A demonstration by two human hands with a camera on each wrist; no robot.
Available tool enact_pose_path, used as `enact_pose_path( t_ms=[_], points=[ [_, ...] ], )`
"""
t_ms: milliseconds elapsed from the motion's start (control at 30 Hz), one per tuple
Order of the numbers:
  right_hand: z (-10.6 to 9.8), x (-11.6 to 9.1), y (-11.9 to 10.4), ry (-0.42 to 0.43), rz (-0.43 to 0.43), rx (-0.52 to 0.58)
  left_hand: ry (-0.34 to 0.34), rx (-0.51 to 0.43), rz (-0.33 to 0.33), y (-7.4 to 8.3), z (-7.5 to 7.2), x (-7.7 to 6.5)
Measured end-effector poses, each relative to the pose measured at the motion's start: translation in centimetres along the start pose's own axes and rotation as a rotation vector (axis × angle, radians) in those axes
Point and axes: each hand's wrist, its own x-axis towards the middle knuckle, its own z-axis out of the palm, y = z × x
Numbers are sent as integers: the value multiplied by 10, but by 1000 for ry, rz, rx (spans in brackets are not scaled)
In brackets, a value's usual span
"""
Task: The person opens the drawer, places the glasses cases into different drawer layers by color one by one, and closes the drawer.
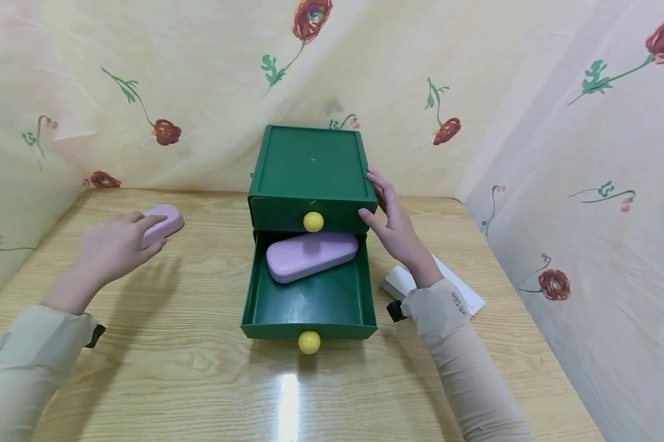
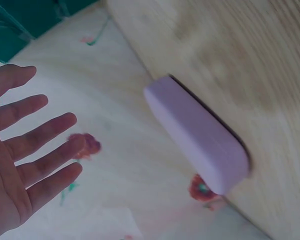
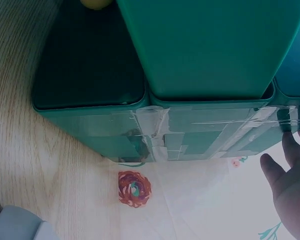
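Purple case [image 2: 197, 137] nearest your left hand [image 1: 113, 248]
It lies on the tabletop [image 1: 194, 374], just beyond your empty, spread left fingers, long axis running away and rightward; your right hand [image 1: 398, 233], fingers apart, touches the side of the green drawer box [image 1: 312, 169].

My head camera looks down and forward from farthest off, over the table [image 1: 194, 368]. The left wrist's slants past my left hand [image 1: 111, 248] to the left case [image 2: 197, 135], near; the right wrist's, rolled sideways, faces the taped side of the drawers [image 3: 195, 131], close up. Head and left wrist share that case; all three catch the drawers, the left wrist only a corner
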Motion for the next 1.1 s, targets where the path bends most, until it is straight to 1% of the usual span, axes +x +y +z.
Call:
enact_pose_path(
  t_ms=[233,367,500,633,733,833,967,1100],
  points=[
    [0,1,-1,-6,-14,-10,-63,-8,-36,-21,7,4],
    [0,1,-2,-13,-7,-9,-98,-15,-64,-32,11,6],
    [-1,1,-2,-15,6,-8,-151,-34,-90,-42,17,14],
    [-2,0,-1,-11,13,-5,-191,-29,-105,-52,28,23],
    [-3,0,-1,-9,11,-3,-202,-22,-125,-57,40,29],
    [-2,0,0,-11,7,-2,-206,-38,-153,-61,48,32],
    [-2,1,0,-13,5,0,-219,-77,-183,-66,52,35],
    [-2,1,-1,-14,4,2,-241,-114,-199,-72,54,36]
  ],
)
